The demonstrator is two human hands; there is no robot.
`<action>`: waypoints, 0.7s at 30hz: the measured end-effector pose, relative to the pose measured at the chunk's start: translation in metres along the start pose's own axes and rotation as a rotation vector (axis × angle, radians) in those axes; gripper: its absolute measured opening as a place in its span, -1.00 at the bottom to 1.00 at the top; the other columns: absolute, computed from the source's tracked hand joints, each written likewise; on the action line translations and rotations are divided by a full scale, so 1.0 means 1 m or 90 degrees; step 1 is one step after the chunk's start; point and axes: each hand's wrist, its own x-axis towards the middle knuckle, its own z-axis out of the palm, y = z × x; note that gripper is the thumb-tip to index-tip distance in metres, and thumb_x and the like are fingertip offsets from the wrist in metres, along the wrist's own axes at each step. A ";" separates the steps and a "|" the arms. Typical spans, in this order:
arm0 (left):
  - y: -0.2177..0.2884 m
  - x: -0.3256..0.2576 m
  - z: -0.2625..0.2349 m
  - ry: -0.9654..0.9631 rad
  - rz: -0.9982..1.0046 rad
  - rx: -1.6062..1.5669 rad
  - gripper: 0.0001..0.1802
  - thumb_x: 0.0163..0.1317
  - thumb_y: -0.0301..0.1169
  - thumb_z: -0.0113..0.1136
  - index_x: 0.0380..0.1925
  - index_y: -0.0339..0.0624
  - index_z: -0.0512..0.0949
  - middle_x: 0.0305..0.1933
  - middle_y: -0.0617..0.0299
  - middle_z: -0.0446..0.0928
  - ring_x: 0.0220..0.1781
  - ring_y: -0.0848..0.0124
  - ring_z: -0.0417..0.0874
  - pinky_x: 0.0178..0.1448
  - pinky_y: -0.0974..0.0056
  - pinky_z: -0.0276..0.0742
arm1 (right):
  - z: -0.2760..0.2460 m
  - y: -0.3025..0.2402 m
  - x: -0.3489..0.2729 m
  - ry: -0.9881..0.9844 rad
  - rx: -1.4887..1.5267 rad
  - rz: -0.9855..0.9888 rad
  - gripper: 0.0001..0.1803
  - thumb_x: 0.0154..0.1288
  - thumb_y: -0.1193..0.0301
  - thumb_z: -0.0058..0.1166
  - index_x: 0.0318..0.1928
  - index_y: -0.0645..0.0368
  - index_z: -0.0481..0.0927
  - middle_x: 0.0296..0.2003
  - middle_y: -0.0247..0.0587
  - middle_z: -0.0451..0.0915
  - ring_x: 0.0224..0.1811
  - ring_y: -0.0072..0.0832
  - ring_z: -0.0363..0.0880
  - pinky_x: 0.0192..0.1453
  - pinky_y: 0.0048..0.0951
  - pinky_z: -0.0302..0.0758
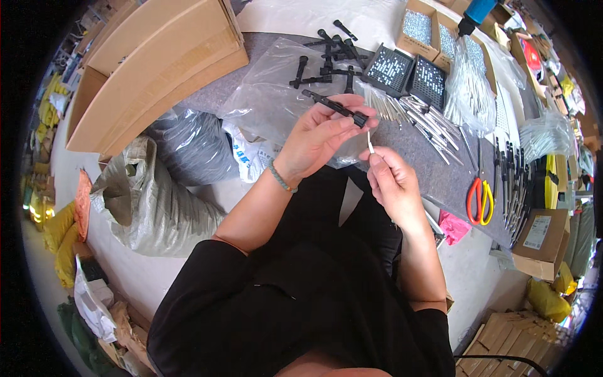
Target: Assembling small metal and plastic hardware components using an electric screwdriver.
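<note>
Small assembly workshop, piecework bench. Grey felt-covered worktable (pixel 433 169) crowded with batches of parts: black plastic sticks (pixel 330 53) on clear plastic sheet (pixel 270 94), trays of small metal pieces (pixel 389 68), open cartons of screws (pixel 417 26), bundles of thin metal rods (pixel 427 122). Orange-handled scissors (pixel 479 200) at bench edge. Large flat cardboard boxes (pixel 157 69) stacked beside bench, filled woven sack (pixel 151 207) on floor, more cartons (pixel 502 339) below.

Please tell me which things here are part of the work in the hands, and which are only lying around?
In use:
left hand holding a black handle
right hand pinching a thin white rod
loose black handles on the clear bag
metal rods

Lying about:
scissors
cardboard box
grey sack
pink cloth
</note>
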 end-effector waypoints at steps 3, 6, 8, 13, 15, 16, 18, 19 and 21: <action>0.000 0.001 0.000 -0.015 0.007 -0.039 -0.64 0.25 -0.52 -0.02 0.08 -0.26 0.37 0.00 -0.02 0.50 0.08 0.20 0.51 0.22 0.17 0.36 | -0.005 -0.003 -0.003 -0.077 0.114 0.070 -0.75 0.41 0.28 -0.19 -0.15 0.18 0.46 -0.65 -0.48 0.23 -0.74 -0.77 0.05 -0.72 -0.70 -0.02; -0.001 -0.001 0.000 -0.036 -0.011 -0.010 -0.63 0.26 -0.50 -0.02 0.09 -0.27 0.36 -0.01 -0.01 0.51 0.07 0.21 0.52 0.11 0.23 0.41 | -0.011 -0.011 -0.004 -0.129 0.222 0.185 -0.76 0.40 0.28 -0.16 -0.13 0.17 0.45 -0.66 -0.45 0.23 -0.71 -0.77 0.07 -0.70 -0.72 -0.01; -0.003 -0.003 0.000 -0.101 -0.130 -0.029 -0.60 0.24 -0.50 -0.03 0.10 -0.27 0.33 0.01 -0.02 0.49 0.06 0.16 0.51 0.21 0.15 0.37 | -0.013 -0.011 -0.004 -0.132 0.258 0.192 -0.75 0.39 0.27 -0.15 -0.12 0.17 0.45 -0.64 -0.44 0.24 -0.71 -0.76 0.07 -0.70 -0.72 -0.01; -0.011 -0.007 0.006 -0.087 -0.153 0.055 -0.62 0.28 -0.45 -0.04 0.10 -0.29 0.34 0.01 0.01 0.50 0.08 0.24 0.50 0.17 0.19 0.39 | -0.010 -0.013 -0.003 -0.063 0.322 0.220 -0.77 0.38 0.27 -0.16 -0.17 0.17 0.41 -0.62 -0.37 0.27 -0.78 -0.73 0.02 -0.75 -0.70 -0.04; -0.013 -0.007 0.009 -0.085 -0.148 0.111 -0.63 0.29 -0.43 -0.05 0.09 -0.31 0.35 0.02 0.02 0.49 0.09 0.26 0.49 0.17 0.19 0.38 | -0.013 -0.011 -0.003 -0.103 0.316 0.211 -0.76 0.38 0.26 -0.16 -0.14 0.17 0.38 -0.61 -0.36 0.28 -0.75 -0.73 0.05 -0.74 -0.71 -0.03; -0.014 -0.006 0.012 -0.098 -0.154 0.150 -0.64 0.30 -0.42 -0.05 0.06 -0.34 0.38 0.05 0.01 0.48 0.09 0.28 0.48 0.18 0.19 0.37 | -0.013 -0.010 -0.004 -0.107 0.306 0.194 -0.76 0.37 0.29 -0.16 -0.09 0.18 0.36 -0.60 -0.35 0.30 -0.73 -0.73 0.08 -0.72 -0.71 -0.01; -0.015 -0.005 0.014 -0.112 -0.165 0.187 -0.65 0.31 -0.40 -0.06 0.04 -0.36 0.40 0.08 0.00 0.46 0.10 0.30 0.47 0.19 0.19 0.35 | -0.014 -0.011 -0.005 -0.126 0.277 0.178 -0.66 0.31 0.41 -0.16 0.07 0.21 0.28 -0.53 -0.30 0.38 -0.66 -0.72 0.17 -0.66 -0.72 0.08; -0.015 -0.004 0.014 -0.109 -0.169 0.224 -0.66 0.32 -0.40 -0.07 0.02 -0.38 0.42 0.11 -0.02 0.43 0.10 0.29 0.46 0.20 0.19 0.35 | -0.014 -0.010 -0.005 -0.123 0.280 0.180 -0.66 0.31 0.41 -0.16 0.07 0.21 0.28 -0.53 -0.30 0.38 -0.66 -0.72 0.17 -0.66 -0.72 0.08; -0.017 -0.005 0.016 -0.109 -0.180 0.261 -0.67 0.33 -0.40 -0.09 0.00 -0.40 0.43 0.14 -0.04 0.41 0.10 0.29 0.46 0.21 0.18 0.34 | -0.014 -0.004 -0.005 -0.076 0.248 0.076 -0.57 0.24 0.49 -0.16 0.14 0.23 0.26 -0.47 -0.27 0.43 -0.64 -0.72 0.21 -0.62 -0.73 0.15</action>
